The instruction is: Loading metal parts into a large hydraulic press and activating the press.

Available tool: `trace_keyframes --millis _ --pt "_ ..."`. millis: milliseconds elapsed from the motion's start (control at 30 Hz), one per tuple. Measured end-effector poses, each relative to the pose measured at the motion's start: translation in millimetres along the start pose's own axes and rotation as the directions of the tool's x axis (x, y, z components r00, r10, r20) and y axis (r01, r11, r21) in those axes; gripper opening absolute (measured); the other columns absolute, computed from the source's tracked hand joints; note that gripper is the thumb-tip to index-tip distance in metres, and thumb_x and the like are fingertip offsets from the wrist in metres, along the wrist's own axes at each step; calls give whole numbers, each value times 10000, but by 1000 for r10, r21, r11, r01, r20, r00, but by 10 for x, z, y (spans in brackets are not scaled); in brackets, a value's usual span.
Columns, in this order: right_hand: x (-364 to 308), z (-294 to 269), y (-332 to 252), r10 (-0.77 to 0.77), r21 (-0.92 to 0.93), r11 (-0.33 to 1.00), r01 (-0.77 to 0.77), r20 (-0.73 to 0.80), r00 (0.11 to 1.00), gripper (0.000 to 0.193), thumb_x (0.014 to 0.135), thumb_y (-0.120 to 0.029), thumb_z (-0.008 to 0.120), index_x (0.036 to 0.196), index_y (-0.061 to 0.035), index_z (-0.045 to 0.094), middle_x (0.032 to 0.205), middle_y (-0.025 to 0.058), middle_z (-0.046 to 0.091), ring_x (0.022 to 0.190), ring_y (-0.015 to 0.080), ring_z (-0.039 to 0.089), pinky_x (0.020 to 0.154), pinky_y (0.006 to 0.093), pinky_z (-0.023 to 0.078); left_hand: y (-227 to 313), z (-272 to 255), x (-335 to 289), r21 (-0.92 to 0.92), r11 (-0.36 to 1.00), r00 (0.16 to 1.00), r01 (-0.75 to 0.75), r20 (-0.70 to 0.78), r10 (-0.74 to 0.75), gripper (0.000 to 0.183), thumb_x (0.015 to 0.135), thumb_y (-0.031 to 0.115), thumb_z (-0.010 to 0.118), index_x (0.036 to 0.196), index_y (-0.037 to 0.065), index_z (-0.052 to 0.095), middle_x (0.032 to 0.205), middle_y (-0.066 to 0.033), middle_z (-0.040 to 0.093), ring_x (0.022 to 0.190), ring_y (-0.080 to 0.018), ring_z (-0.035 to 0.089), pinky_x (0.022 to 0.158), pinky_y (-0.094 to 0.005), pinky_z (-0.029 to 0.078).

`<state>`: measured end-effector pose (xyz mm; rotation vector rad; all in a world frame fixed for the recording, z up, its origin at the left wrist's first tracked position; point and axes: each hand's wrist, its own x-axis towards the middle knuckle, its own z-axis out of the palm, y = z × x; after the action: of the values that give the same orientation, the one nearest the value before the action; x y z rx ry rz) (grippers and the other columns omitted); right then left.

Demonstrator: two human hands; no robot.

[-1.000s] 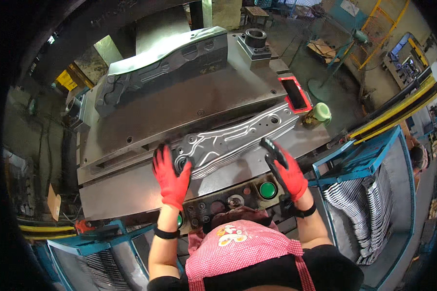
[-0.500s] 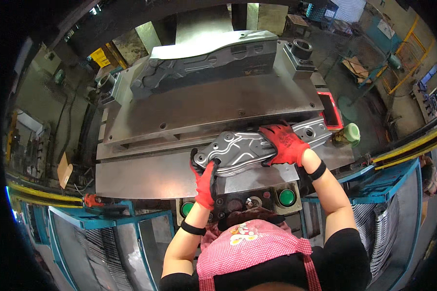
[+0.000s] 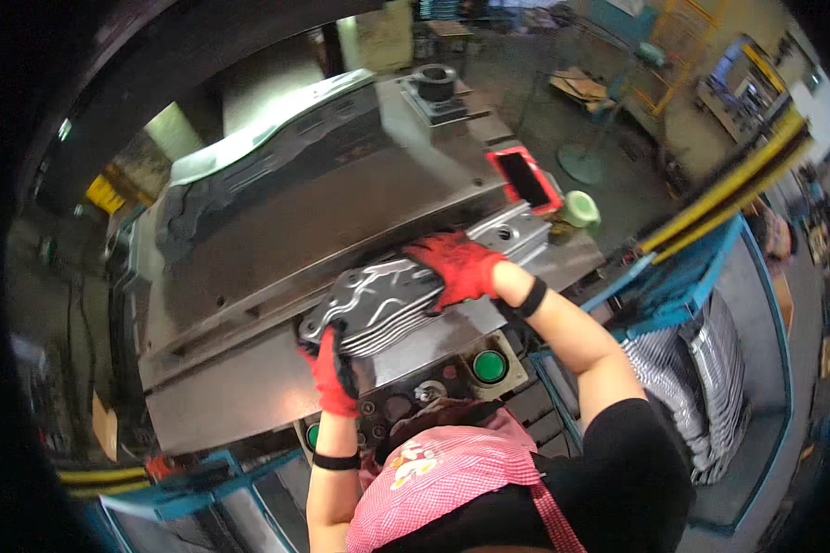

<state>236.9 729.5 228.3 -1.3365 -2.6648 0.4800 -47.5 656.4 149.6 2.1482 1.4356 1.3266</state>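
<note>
The left hand, in a red and black glove, grips the left end of a stack of pressed metal parts, thumb and fingers set apart around the corner. The right hand, gloved alike, lies across the top near mid-length, fingers bent over the far side, thumb by the near edge, clasping the stack. The stack lies slantwise on the table; a red-framed phone rests just beyond its right end.

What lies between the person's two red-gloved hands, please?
The head view shows part of a stack of shaped grey metal panels between the left hand and right hand.
</note>
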Motion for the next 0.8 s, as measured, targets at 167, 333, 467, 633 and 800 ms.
trace_keyframes --millis 167,333,467,633,800 --pt "-92 80 89 -27 -71 997 20 -103 994 981 532 -470 754 1329 -63 353 1260 181 454 1197 349 400 1034 481 255 47 35 16 -386 868 946 311 45 -320 343 861 62 489 1199 14 522 1238 -165 492 1209 -272 407 1006 -362 313" --pt "-95 88 83 3 -105 994 -9 -54 999 1002 549 -499 739 1349 -61 324 1309 182 410 1229 345 369 1059 485 213 25 -58 -35 -155 975 978 157 164 -131 386 908 157 454 1266 13 461 1317 -181 423 1263 -317 340 1045 -373 263" --pt "-32 -64 -29 22 -118 993 -16 47 999 1025 563 -523 727 1370 -66 290 1355 177 362 1260 340 331 1065 490 198 -179 -201 -306 -427 808 911 406 122 -393 401 916 177 443 1266 -19 448 1377 -196 343 1290 -311 302 1062 -367 227" --pt "315 -192 -67 32 43 998 -50 343 939 1057 581 -498 720 1404 -75 209 1349 197 366 1213 319 408 1003 425 336 -114 -644 -326 -348 806 866 478 30 -500 621 873 132 532 1395 2 223 1441 -132 244 1319 -222 243 1065 -323 203" --pt "293 -322 -80 16 124 990 -73 411 912 1128 544 -447 774 1422 -100 157 1353 227 352 1223 354 387 1003 415 345 -170 -1022 -554 -498 647 723 578 -55 -688 655 829 69 574 1393 28 242 1432 -125 269 1317 -219 239 1065 -324 201"
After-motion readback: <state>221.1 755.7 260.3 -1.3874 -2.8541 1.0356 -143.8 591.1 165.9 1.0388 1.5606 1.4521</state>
